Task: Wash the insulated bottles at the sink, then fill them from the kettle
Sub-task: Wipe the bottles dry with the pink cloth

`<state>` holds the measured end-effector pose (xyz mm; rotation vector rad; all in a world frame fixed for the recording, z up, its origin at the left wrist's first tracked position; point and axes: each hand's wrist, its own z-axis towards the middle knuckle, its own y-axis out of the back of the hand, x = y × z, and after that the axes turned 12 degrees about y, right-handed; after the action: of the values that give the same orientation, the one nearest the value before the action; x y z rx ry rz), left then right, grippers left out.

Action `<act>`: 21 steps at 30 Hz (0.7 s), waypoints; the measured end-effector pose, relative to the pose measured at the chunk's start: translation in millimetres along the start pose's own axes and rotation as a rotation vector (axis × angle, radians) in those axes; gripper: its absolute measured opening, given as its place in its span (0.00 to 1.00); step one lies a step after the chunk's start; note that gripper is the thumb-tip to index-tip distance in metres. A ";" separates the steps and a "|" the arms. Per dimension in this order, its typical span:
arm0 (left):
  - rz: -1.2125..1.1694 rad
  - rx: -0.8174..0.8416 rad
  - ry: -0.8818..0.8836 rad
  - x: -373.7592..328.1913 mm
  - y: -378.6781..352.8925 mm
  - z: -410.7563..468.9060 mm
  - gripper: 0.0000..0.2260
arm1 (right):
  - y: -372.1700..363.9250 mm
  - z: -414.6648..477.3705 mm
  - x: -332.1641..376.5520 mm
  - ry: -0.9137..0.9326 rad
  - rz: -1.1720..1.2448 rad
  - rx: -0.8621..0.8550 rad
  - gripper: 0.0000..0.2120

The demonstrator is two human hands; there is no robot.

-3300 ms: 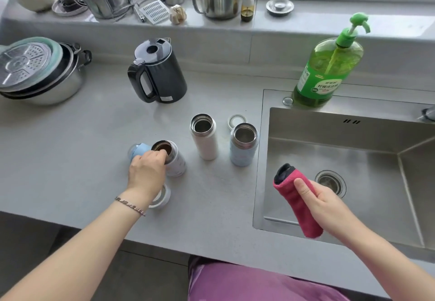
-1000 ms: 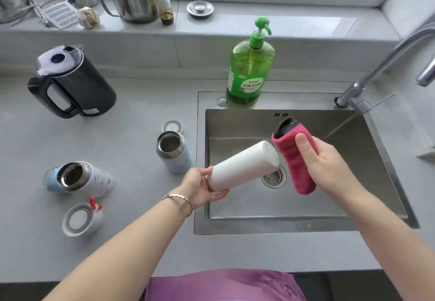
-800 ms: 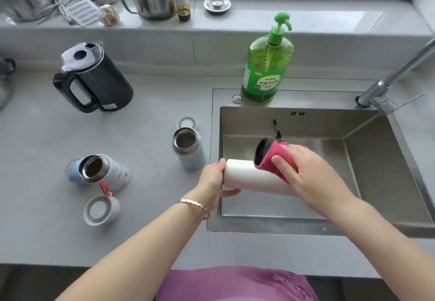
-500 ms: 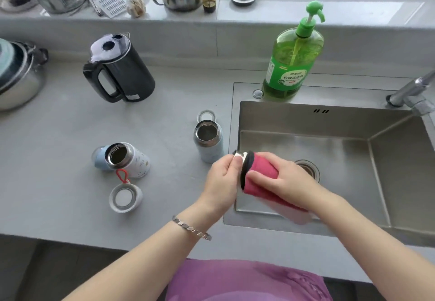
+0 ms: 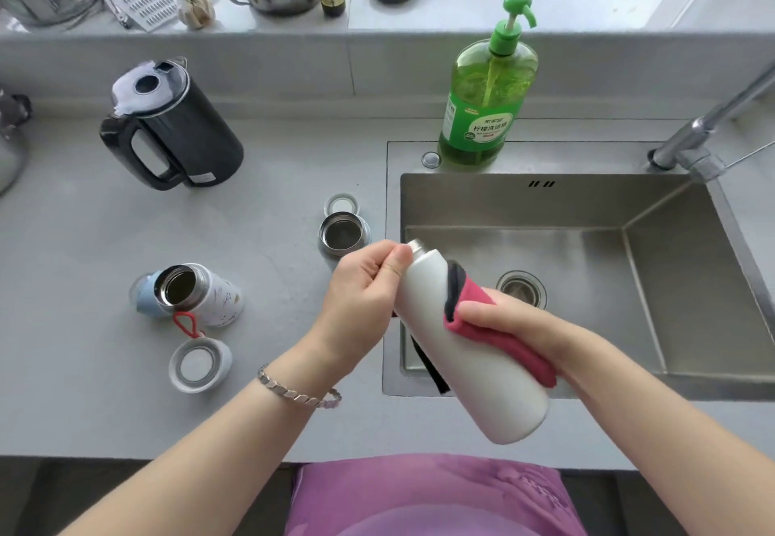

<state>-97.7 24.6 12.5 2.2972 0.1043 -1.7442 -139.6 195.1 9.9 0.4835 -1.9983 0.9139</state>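
I count three bottles. The white bottle point(image 5: 474, 368) is in my hands, tilted over the near left corner of the sink point(image 5: 545, 208), its mouth pointing far and left, its base towards me. The grey bottle point(image 5: 344, 235) stands open on the counter point(image 5: 84, 242) just left of the sink, and the patterned bottle point(image 5: 201, 296) stands open further left, tilted in this view.

There are two loose lids: a small one point(image 5: 342, 204) just behind the grey bottle, and a wider one point(image 5: 199, 363) with a red loop near the patterned bottle. One black kettle point(image 5: 176, 128) sits far left, well apart from the bottles. One green soap bottle point(image 5: 488, 91) stands on the far rim of the sink.

My left hand point(image 5: 365, 288) has its fingers curled round the white bottle's neck, right at the mouth. My right hand point(image 5: 503, 321) grips the one pink cloth point(image 5: 524, 355), wrapping it against the bottle's side. Both forearms reach in from the near edge.
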 end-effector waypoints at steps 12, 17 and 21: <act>0.254 0.258 0.486 -1.9 19.6 6.0 0.25 | 10.2 -26.3 -5.8 0.088 -1.419 -0.028 0.40; -0.025 0.014 0.565 -6.3 -2.7 0.7 0.16 | 11.1 -13.7 -23.6 0.474 -1.737 -0.234 0.44; -0.001 0.001 0.229 -4.3 -9.6 -11.6 0.16 | -1.6 -5.4 4.3 0.233 -1.321 -0.155 0.36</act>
<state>-90.0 37.1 17.9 2.4895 0.1465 -1.4761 -138.0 198.2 16.1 1.2911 -1.1009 -0.0319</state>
